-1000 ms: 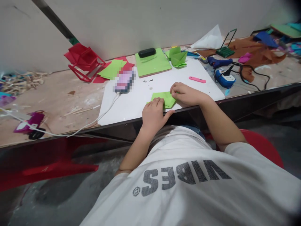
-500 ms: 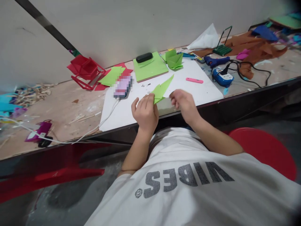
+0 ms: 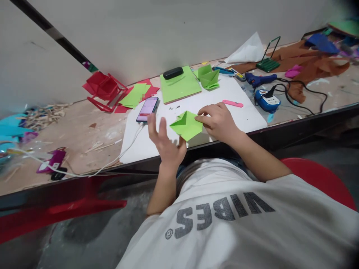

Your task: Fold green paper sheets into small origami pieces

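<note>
A folded piece of light green paper (image 3: 190,127) is held near the front edge of the white board, one small flap standing up on it. My right hand (image 3: 220,121) pinches its right corner between thumb and fingers. At the lower left, my left hand (image 3: 168,147) has its fingers spread and raised, while its thumb touches the paper's bottom edge. Just beyond my left fingertips lies a phone (image 3: 147,108) with a lit screen and a white cable. A pink cutter-like tool (image 3: 232,103) rests behind my right hand.
The white board (image 3: 137,149) also bears a green pad (image 3: 179,89) with a black case (image 3: 173,73), and a green folded paper piece (image 3: 209,77). Left stands a red miniature rocking chair (image 3: 105,91). Right are a blue glue gun (image 3: 259,79), a blue power socket (image 3: 267,100) and black cords.
The green paper has turned from a narrow edge-on shape to a broad face. My right hand has moved onto its right corner; my left fingers have lifted away and spread.
</note>
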`<state>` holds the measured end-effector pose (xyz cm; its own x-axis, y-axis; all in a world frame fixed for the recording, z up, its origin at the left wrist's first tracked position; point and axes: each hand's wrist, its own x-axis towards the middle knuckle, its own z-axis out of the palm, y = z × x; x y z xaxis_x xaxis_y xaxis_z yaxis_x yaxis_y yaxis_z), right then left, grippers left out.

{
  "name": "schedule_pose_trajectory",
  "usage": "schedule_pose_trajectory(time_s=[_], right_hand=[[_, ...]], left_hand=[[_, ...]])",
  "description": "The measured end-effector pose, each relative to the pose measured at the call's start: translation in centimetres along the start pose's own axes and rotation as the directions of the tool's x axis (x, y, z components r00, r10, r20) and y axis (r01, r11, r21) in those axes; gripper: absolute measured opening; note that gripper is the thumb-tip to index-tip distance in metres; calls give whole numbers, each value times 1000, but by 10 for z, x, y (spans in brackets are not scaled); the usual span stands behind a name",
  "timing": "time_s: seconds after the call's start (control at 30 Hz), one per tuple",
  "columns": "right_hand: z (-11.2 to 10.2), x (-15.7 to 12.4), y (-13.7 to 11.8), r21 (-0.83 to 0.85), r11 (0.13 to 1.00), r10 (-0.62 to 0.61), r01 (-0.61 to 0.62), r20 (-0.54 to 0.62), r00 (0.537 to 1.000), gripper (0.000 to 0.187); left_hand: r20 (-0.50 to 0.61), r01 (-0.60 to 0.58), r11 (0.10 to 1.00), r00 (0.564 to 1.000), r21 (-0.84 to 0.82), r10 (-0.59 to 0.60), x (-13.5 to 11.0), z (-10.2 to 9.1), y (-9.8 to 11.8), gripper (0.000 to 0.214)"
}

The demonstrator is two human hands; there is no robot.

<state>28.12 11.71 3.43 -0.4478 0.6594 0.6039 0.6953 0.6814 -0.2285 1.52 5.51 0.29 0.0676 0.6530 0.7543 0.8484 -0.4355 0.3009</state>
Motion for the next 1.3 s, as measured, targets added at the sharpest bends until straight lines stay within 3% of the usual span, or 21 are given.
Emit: schedule_pose_trajectory(time_s=[0.07, 0.17, 0.23, 0.4, 0.57, 0.7, 0.87, 1.17, 1.3], right_hand=[[3, -7, 5, -62, 997, -35, 41, 99, 995, 41], [3, -18, 8, -36, 999, -19, 27, 201, 979, 38], [-1, -23, 11, 43, 999, -1, -9, 218, 976, 36], [-7, -24, 22, 196, 979, 8, -54, 228, 974, 38], [-9, -20, 26, 240, 969, -21, -50, 285, 958, 40], [-11, -20, 29, 289, 955, -21, -72, 309, 951, 39], [-12, -14, 30, 334, 932, 25, -142, 330, 944, 38], [-12, -1, 24, 383, 897, 84, -223, 347, 934, 24], [-10, -3, 24, 424, 861, 146, -282, 325, 934, 24]], left_hand=[[155, -21, 1000, 988, 15, 18, 1, -3, -5, 82], [415, -57, 998, 908, -20, 60, 4, -2, -8, 54], [494, -44, 999, 868, -16, 47, 7, 0, -6, 46], [536, 3, 1000, 844, 23, -15, 20, -5, 8, 49], [597, -42, 999, 802, 7, 30, 28, -5, 20, 49], [595, -47, 998, 801, -38, 60, 28, 2, 21, 41], [580, 76, 993, 814, -93, -8, 33, 5, 19, 40], [586, 300, 939, 797, -170, -148, 40, -1, 16, 23], [569, 312, 941, 801, -132, -186, 44, 3, 18, 27]])
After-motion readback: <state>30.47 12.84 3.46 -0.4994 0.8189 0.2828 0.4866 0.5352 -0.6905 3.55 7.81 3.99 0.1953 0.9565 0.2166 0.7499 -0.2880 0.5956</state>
